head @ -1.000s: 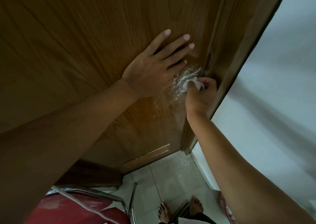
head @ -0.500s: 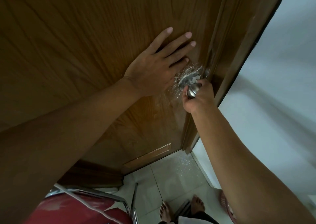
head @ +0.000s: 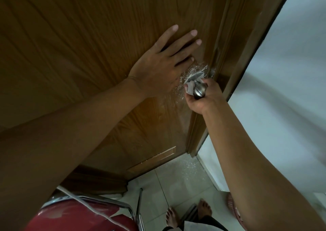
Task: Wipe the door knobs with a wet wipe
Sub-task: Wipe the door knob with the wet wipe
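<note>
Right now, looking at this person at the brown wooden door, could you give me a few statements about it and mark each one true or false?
1. The left hand lies flat on the brown wooden door. True.
2. The right hand holds a white wet wipe against the round silver metal door knob. True.
3. The person wears shoes. False: the feet are bare.
4. A blue chair stands below. False: the chair seat is red.
</note>
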The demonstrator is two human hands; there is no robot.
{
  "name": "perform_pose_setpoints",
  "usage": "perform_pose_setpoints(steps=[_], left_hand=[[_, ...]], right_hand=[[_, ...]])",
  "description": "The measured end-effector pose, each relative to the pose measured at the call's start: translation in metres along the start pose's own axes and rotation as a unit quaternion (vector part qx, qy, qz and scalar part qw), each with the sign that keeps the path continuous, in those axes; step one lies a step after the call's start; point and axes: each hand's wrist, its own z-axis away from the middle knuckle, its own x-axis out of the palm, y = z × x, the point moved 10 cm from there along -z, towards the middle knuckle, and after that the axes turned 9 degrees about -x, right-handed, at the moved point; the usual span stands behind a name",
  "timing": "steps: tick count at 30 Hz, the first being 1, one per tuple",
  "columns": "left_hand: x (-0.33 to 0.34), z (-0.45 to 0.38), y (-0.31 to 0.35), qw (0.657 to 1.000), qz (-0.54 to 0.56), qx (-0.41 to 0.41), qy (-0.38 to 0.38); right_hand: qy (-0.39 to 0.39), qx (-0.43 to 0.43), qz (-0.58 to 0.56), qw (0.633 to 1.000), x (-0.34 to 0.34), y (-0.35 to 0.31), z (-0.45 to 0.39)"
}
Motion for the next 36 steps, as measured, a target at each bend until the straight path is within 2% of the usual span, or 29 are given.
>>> perform_pose_setpoints(steps=[3,6,10,12,14,17,19,23,25,27,29,31,34,36], left_hand=[[-0.002,0.000,-0.001,1.000,0.008,-0.001,0.003],[-0.002,-0.001,-0.001,1.000,0.006,-0.002,0.001],[-0.001,-0.001,0.000,1.000,0.002,0.003,-0.001],[-0.001,-0.001,-0.001,1.000,0.002,0.003,0.002],[-0.001,-0.001,-0.001,1.000,0.001,0.001,0.004],[-0.001,-0.001,-0.001,1.000,0.004,0.001,0.004],[-0.002,-0.001,-0.001,1.000,0.006,0.001,0.005],[-0.002,-0.001,0.000,1.000,0.008,0.001,0.005],[-0.003,-0.001,-0.001,1.000,0.014,-0.002,0.009],[-0.003,0.000,-0.001,1.000,0.015,-0.003,0.009],[-0.002,0.000,-0.001,1.000,0.015,-0.003,0.007],[-0.003,-0.001,-0.001,1.000,0.022,-0.006,0.011],[-0.001,-0.001,-0.001,1.000,0.023,-0.005,0.005],[-0.002,-0.001,0.000,1.000,0.022,-0.005,0.007]], right_hand=[[0.001,-0.048,0.048,0.998,0.002,-0.004,-0.003],[0.002,-0.066,0.038,0.997,0.002,-0.003,-0.004],[0.032,0.003,-0.091,0.995,-0.001,0.003,0.003],[0.043,0.023,-0.105,0.993,-0.003,0.003,0.004],[0.038,0.009,-0.042,0.998,-0.005,0.000,0.003],[0.025,-0.065,0.083,0.994,-0.005,-0.007,-0.004],[0.038,-0.100,0.106,0.989,-0.009,-0.011,-0.008],[0.032,-0.021,-0.055,0.998,-0.004,-0.001,-0.001],[0.038,0.007,-0.082,0.996,-0.003,-0.001,0.003],[0.037,0.009,-0.037,0.999,-0.004,-0.001,0.001],[0.030,-0.033,0.069,0.997,-0.008,-0.006,-0.004],[0.044,-0.163,0.210,0.963,-0.013,-0.028,-0.010],[0.069,-0.393,0.357,0.845,-0.002,-0.061,0.006],[0.042,-0.487,0.409,0.771,0.008,-0.063,0.015]])
